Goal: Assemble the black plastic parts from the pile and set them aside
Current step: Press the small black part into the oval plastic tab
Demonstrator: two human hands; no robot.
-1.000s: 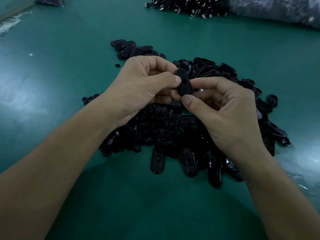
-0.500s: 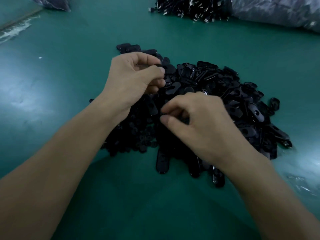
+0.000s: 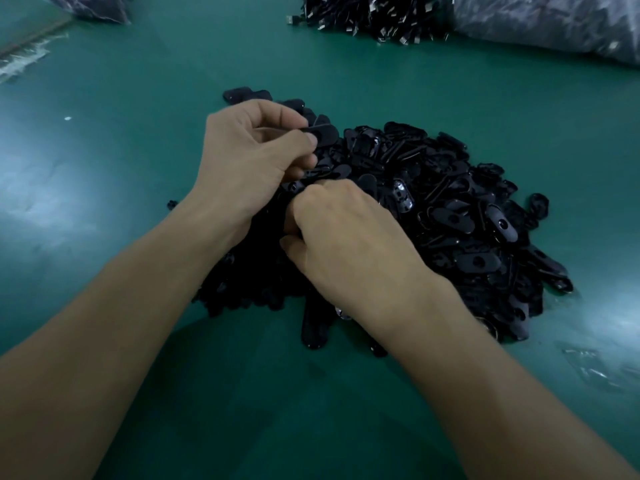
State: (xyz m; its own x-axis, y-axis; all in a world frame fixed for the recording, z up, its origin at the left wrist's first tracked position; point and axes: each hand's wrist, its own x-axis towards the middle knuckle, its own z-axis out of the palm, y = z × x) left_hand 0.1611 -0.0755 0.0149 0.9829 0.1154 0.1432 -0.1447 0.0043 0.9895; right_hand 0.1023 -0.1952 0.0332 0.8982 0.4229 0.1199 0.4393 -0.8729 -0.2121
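A big pile of black oval plastic parts [image 3: 450, 209] lies on the green table [image 3: 138, 133]. My left hand [image 3: 249, 161] hovers over the pile's far left side and pinches a black oval part [image 3: 323, 135] between thumb and forefinger. My right hand [image 3: 349, 244] is down on the left middle of the pile, knuckles up, fingers curled into the parts. Its fingertips are hidden, so what they hold cannot be seen. A few black parts [image 3: 246, 94] lie apart just beyond the left hand.
A second heap of black pieces with metal tips [image 3: 367, 15] sits at the table's far edge. A grey plastic bag [image 3: 554, 22] lies at the far right, another bag [image 3: 93, 6] at the far left. Clear plastic scraps [image 3: 595, 368] lie near right.
The hands were together holding one part above the pile. They separated: the left hand kept a part and moved slightly left, the right hand dropped into the pile and dug in.
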